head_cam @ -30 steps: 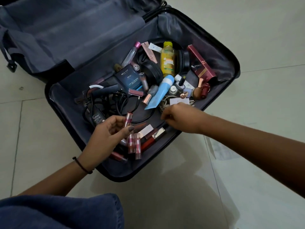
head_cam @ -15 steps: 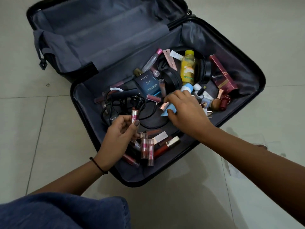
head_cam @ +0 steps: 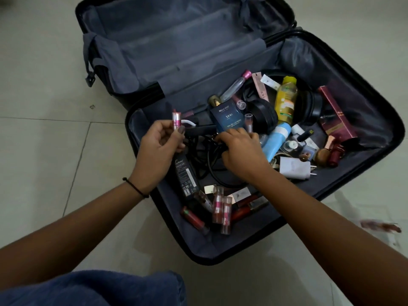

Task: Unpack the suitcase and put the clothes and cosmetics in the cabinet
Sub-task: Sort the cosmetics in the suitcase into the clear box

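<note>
Pinches 1 pink lip tube [head_cam: 176, 120] in left hand [head_cam: 157, 151] at suitcase [head_cam: 364, 120] left edge, likely collecting; digs right hand [head_cam: 240, 151] into black cables [head_cam: 205, 166] mid-case, grip untellable.

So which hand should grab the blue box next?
Probably the right. The right hand sits beside the blue box, fingertips near its edge. The left hand is busy pinching a pink tube, farther off.
</note>
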